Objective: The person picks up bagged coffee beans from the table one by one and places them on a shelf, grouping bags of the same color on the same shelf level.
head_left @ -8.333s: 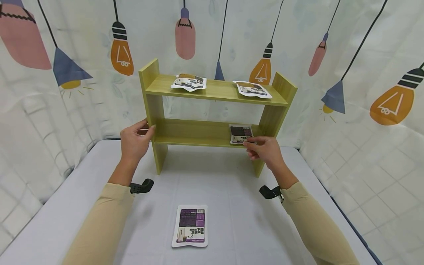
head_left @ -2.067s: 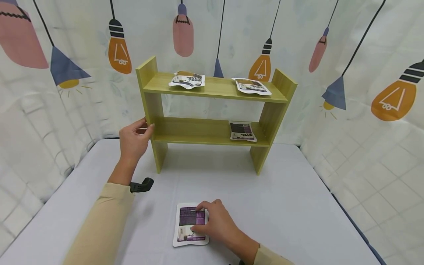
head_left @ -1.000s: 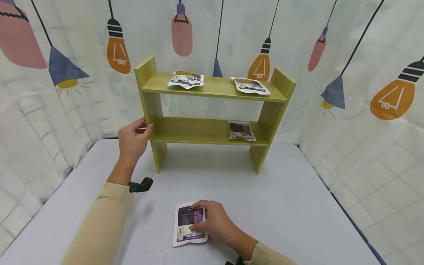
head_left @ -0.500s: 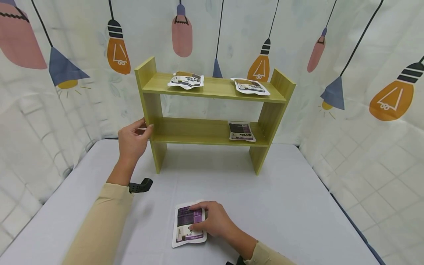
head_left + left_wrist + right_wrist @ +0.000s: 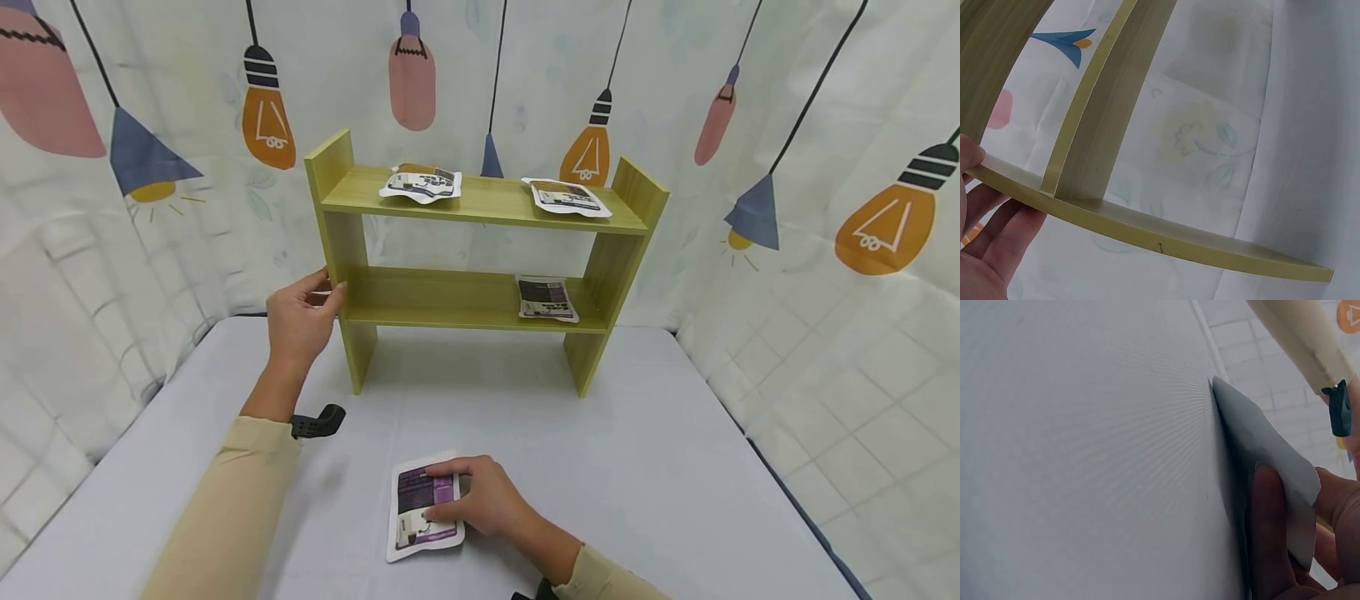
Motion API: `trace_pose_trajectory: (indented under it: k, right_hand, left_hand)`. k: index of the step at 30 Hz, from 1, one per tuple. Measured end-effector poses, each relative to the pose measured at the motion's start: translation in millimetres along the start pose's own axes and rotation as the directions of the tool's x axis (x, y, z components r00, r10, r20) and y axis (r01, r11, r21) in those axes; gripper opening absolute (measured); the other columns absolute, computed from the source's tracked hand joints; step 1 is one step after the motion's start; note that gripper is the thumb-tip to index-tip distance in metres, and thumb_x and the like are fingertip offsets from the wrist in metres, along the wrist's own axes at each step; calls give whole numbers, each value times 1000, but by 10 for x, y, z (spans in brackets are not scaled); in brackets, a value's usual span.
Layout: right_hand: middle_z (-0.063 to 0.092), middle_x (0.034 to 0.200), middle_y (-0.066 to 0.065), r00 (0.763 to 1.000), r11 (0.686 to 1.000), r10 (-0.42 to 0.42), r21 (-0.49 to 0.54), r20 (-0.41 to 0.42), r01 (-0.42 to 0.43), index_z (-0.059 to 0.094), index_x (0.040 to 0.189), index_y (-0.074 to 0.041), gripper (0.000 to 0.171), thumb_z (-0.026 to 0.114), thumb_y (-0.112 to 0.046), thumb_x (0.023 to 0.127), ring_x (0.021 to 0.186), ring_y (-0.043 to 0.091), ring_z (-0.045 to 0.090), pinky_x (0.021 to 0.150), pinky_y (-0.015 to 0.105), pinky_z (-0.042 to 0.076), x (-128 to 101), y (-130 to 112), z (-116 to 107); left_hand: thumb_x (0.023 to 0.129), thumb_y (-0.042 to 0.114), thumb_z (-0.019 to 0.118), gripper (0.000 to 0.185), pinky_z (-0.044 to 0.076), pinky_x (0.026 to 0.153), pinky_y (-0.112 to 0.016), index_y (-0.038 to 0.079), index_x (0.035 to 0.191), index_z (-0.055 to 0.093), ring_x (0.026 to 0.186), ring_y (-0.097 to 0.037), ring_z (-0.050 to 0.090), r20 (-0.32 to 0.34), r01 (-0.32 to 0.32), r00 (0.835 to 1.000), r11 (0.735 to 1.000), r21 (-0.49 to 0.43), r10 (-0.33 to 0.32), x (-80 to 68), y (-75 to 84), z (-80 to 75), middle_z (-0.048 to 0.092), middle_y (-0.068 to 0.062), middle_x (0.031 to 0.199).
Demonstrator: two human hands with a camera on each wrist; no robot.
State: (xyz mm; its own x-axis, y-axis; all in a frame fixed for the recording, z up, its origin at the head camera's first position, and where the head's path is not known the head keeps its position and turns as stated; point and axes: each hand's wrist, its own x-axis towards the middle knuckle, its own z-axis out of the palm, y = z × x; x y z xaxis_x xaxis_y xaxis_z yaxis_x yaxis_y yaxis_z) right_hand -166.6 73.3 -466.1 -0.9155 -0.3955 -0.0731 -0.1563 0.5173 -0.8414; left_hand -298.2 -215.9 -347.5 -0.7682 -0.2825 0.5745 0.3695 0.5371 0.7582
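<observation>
A white pouch with a purple and black label lies on the table near its front. My right hand pinches the pouch's right edge; in the right wrist view a finger is under the pouch, which tilts up off the cloth on that side. My left hand holds the left side panel of a yellow-green two-tier shelf, thumb at the front edge. In the left wrist view, fingers show behind the panel.
On the upper tier lie two white and brown pouches, one at left and one at right. A purple-black pouch lies at the right of the lower tier. A lamp-print curtain hangs behind the white-covered table.
My right hand has come from the pouch on the lower tier to the table pouch and taken hold of it. That pouch has slid slightly left, its right side raised. My left hand stays put.
</observation>
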Motion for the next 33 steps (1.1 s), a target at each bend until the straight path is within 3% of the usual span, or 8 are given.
trace_pose_trajectory:
  k: [6, 16, 23, 33]
  right_hand:
    - [72, 129, -2, 1000, 1000, 7, 25, 8, -7, 79, 116, -34, 49, 95, -25, 70, 130, 25, 59, 115, 54, 40, 57, 30, 4]
    - [71, 132, 2, 999, 997, -35, 67, -37, 37, 78, 118, -30, 53, 95, -22, 69, 134, 28, 57, 117, 55, 38, 188, 58, -27]
    - [69, 136, 7, 997, 991, -23, 127, -73, 32, 78, 118, -28, 51, 94, -19, 70, 138, 33, 52, 119, 61, 33, 241, 31, -52]
    - [66, 140, 5, 995, 976, -16, 216, -98, 37, 77, 121, -28, 51, 93, -18, 73, 143, 33, 48, 121, 61, 29, 316, -7, -91]
  left_hand:
    - [98, 29, 67, 38, 50, 64, -5, 16, 134, 70, 83, 7, 61, 0, 0, 1000, 1000, 1, 0, -2, -13, 0, 76, -16, 117]
    - [98, 31, 67, 39, 50, 65, -6, 17, 135, 69, 87, -5, 66, 8, 2, 1000, 1000, -5, -2, -6, -4, -3, 76, -15, 117]
    - [99, 32, 66, 41, 50, 65, -6, 16, 136, 68, 88, -3, 65, 13, 8, 1000, 1000, -1, -8, -2, 3, -4, 76, -15, 118]
    - [98, 30, 67, 40, 50, 65, -5, 16, 135, 69, 85, 3, 62, 7, 2, 1000, 1000, 0, -2, 2, -11, -5, 76, -16, 117]
